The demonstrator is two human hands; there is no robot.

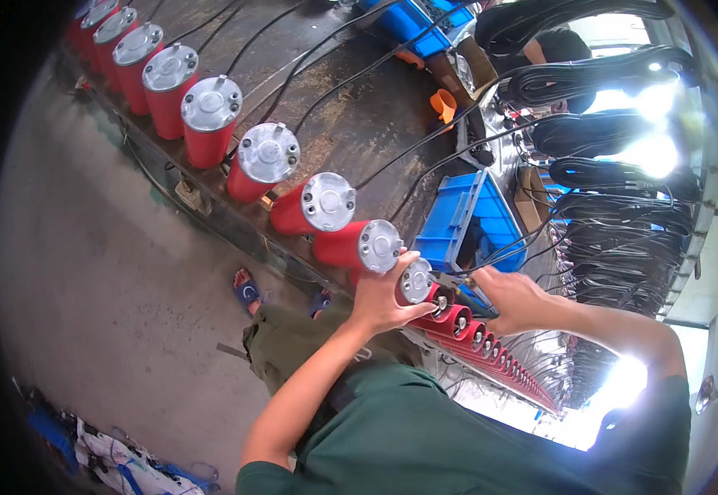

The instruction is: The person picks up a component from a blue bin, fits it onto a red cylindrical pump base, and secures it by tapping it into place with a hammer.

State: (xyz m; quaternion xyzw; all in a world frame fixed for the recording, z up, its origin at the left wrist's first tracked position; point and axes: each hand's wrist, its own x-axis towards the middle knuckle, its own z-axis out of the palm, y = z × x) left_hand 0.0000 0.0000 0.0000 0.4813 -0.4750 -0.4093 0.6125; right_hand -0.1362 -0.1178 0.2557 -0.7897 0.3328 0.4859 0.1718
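A row of red cylinders runs along the bench edge. Wrapped about one silver-capped red cylinder (416, 281) is my left hand (379, 299), its thumb on the near side and its fingers on the far side of the cap. My right hand (514, 299) is just to the right of it, beside a blue bin, with the fingers curled; what is in them is too small to make out. Silver caps with small studs sit on the cylinders to the left, such as this red cylinder (313, 206). Past my left hand, an uncapped red cylinder (453, 322) shows metal parts inside its open end.
A blue bin (449, 216) stands on the dark bench (338, 107), with another blue bin (412, 29) farther off. An orange ring-shaped piece (443, 105) lies between them. Coiled black cables (623, 210) hang at the right, their leads crossing the bench. Another person (563, 58) is beyond.
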